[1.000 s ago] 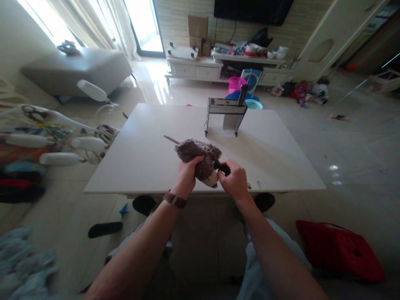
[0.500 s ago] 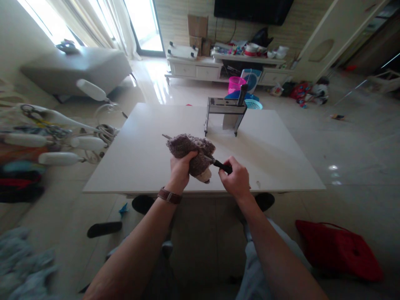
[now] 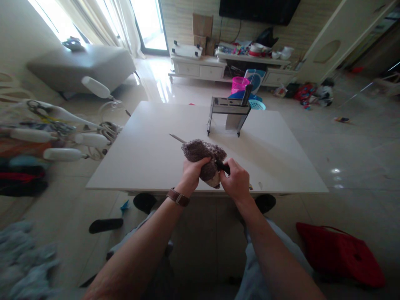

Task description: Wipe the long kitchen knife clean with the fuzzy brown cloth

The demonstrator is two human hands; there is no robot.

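Observation:
My left hand (image 3: 191, 175) is closed around a shaggy brown plush toy (image 3: 200, 151), its thumb pressed across the top. The toy's pale pointed end, with a dark tip, faces down toward the table's near edge. In my right hand (image 3: 236, 178) is the black handle (image 3: 223, 167) of a long, thin-shafted tool, its fingers wrapped round it. The toy covers most of the tool; only the thin grey shaft (image 3: 177, 138) sticks out at the far left. Whether it is a knife or a sharpening steel cannot be made out. Both hands are above the white table (image 3: 140, 146).
A knife block (image 3: 230, 104) with a black-handled knife stands at the table's back. Small bits (image 3: 260, 185) lie near the front edge, right of my hand. Beyond are a pink basket (image 3: 239, 84) and a TV cabinet. A red bag (image 3: 340, 254) rests on the floor at right.
The toy and my left hand have shifted right and slightly down, close to my right hand. More of the grey shaft shows at the left, and less of the black handle is visible.

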